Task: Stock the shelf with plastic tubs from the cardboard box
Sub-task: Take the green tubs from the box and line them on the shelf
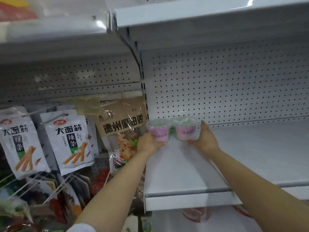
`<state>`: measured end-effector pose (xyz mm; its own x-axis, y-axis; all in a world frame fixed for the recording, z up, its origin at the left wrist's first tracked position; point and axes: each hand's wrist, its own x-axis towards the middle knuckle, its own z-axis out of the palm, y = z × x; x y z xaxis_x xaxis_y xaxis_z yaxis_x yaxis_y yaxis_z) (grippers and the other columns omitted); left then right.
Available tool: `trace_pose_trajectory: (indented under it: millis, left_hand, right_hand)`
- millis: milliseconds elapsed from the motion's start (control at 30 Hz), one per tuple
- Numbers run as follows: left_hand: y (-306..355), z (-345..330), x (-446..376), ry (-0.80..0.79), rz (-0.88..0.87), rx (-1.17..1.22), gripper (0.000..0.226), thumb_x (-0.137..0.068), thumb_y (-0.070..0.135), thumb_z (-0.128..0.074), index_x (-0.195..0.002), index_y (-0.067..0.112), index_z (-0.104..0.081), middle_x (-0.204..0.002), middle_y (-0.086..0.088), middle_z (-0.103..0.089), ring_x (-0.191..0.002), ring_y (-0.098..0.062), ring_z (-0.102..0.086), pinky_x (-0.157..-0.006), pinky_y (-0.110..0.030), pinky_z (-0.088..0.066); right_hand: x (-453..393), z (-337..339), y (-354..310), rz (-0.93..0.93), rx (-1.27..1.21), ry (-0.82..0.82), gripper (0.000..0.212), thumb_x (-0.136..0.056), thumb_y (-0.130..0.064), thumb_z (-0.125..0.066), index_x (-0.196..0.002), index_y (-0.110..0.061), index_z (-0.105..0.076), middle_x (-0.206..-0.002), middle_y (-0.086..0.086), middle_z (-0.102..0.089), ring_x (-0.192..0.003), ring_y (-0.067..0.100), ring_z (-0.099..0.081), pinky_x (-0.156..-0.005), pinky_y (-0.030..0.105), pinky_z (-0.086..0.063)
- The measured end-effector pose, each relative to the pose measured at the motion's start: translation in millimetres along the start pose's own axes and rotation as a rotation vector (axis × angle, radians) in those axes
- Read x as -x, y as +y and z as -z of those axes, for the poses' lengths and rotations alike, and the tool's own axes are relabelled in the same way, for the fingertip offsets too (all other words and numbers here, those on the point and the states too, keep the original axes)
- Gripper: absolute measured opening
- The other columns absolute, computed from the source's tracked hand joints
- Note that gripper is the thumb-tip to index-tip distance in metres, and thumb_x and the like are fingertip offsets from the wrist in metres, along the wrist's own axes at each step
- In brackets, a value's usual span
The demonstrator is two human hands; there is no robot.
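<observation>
Both arms reach to the centre of the frame, each hand grasping one plastic tub at the back left of the white shelf (pixel 209 158). The left hand (pixel 147 143) curls its fingers round the left tub (pixel 158 130); the right hand (pixel 203 138) cups the right tub (pixel 184 128). Both tubs stand upright, just beside each other, close to the perforated back panel (pixel 225 84). Directly left of the left tub hangs a brown snack bag (pixel 122 126). White snack packets (pixel 70 144) hang on hooks at the left of the frame. An upper shelf (pixel 200 15) overhangs at the top.
</observation>
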<state>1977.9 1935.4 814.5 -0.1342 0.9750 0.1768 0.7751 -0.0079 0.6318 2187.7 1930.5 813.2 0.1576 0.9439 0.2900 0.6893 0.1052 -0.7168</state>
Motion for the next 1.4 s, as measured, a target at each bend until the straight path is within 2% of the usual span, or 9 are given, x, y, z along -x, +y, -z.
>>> trace_pose_trajectory:
  millis: [67,167,267,367,600,867,1133,1300,1400]
  left_hand:
    - [-2.9,11.4,10.3,0.000,-0.067,-0.073,0.064,-0.079,0.040,-0.081,-0.133,0.014,-0.057,-0.125,-0.007,-0.069,-0.110,-0.026,-0.067,-0.096,-0.035,-0.054]
    - [-8.6,34.8,24.1,-0.006,-0.133,-0.109,0.096,-0.071,0.041,-0.086,-0.149,0.018,-0.035,-0.139,-0.007,-0.059,-0.121,-0.026,-0.060,-0.103,-0.039,-0.049]
    - [-13.3,61.8,34.1,-0.004,-0.202,-0.270,0.127,-0.068,0.052,-0.085,-0.159,0.015,-0.006,-0.166,-0.007,-0.016,-0.151,-0.028,-0.020,-0.120,-0.046,-0.020]
    - [-18.7,86.7,44.5,-0.029,-0.279,-0.367,0.140,-0.062,0.062,-0.083,-0.159,0.018,0.007,-0.168,-0.004,0.005,-0.154,-0.027,0.000,-0.124,-0.051,-0.006]
    - [-49.1,135.2,96.6,-0.077,-0.471,-0.425,0.146,-0.059,0.071,-0.080,-0.159,0.014,0.010,-0.167,-0.008,0.009,-0.154,-0.030,0.002,-0.123,-0.049,-0.005]
    - [-87.6,201.7,150.1,-0.103,-0.653,-0.464,0.142,-0.061,0.068,-0.080,-0.159,0.016,0.009,-0.167,-0.006,0.013,-0.154,-0.029,0.007,-0.124,-0.048,-0.002]
    - [-138.4,245.4,215.5,-0.141,-0.733,-0.487,0.141,-0.062,0.068,-0.079,-0.159,0.013,0.008,-0.167,-0.009,0.010,-0.154,-0.030,0.005,-0.125,-0.047,-0.002]
    - [-195.8,257.0,264.0,-0.160,-0.756,-0.489,0.138,-0.065,0.065,-0.079,-0.159,0.011,0.006,-0.168,-0.009,0.009,-0.154,-0.030,0.005,-0.125,-0.046,-0.002]
    - [-233.2,254.6,296.7,-0.218,-0.760,-0.492,0.138,-0.066,0.064,-0.080,-0.159,0.011,0.006,-0.168,-0.009,0.008,-0.154,-0.029,0.005,-0.125,-0.045,-0.005]
  right_hand:
    - [14.4,7.1,-1.4,0.055,0.096,-0.007,0.108,-0.073,-0.029,-0.082,-0.153,-0.008,-0.012,-0.160,0.011,-0.019,-0.146,0.024,-0.021,-0.111,0.036,-0.029]
    - [35.5,21.7,-11.2,0.097,0.232,-0.030,0.115,-0.073,-0.037,-0.082,-0.154,-0.010,-0.005,-0.163,0.007,-0.003,-0.150,0.020,-0.003,-0.119,0.035,-0.014]
    - [61.2,34.8,-28.9,0.131,0.364,-0.022,0.119,-0.075,-0.043,-0.079,-0.154,-0.008,0.002,-0.163,0.009,0.005,-0.150,0.022,0.003,-0.122,0.036,-0.007]
    - [94.4,42.4,-49.2,0.129,0.453,0.009,0.117,-0.077,-0.045,-0.077,-0.154,-0.006,0.003,-0.163,0.010,0.006,-0.150,0.023,0.005,-0.122,0.036,-0.005]
    - [188.2,38.7,-111.3,0.015,0.545,0.081,0.119,-0.076,-0.049,-0.076,-0.154,-0.004,0.002,-0.163,0.013,0.004,-0.150,0.027,0.003,-0.122,0.038,-0.004]
    - [295.2,30.9,-174.5,-0.078,0.612,0.194,0.117,-0.076,-0.047,-0.077,-0.153,-0.002,-0.002,-0.162,0.015,-0.002,-0.150,0.029,-0.001,-0.122,0.039,-0.006]
    - [379.6,18.8,-218.3,-0.103,0.632,0.252,0.113,-0.075,-0.042,-0.079,-0.153,-0.002,-0.007,-0.162,0.015,-0.008,-0.149,0.031,-0.004,-0.122,0.043,-0.010]
    - [442.4,-21.1,-222.2,-0.082,0.636,0.279,0.107,-0.074,-0.039,-0.080,-0.150,-0.001,-0.016,-0.157,0.018,-0.019,-0.145,0.034,-0.017,-0.120,0.045,-0.018]
    - [491.5,-52.6,-224.7,-0.119,0.652,0.252,0.107,-0.075,-0.037,-0.080,-0.150,0.002,-0.015,-0.157,0.019,-0.019,-0.146,0.033,-0.017,-0.120,0.043,-0.017]
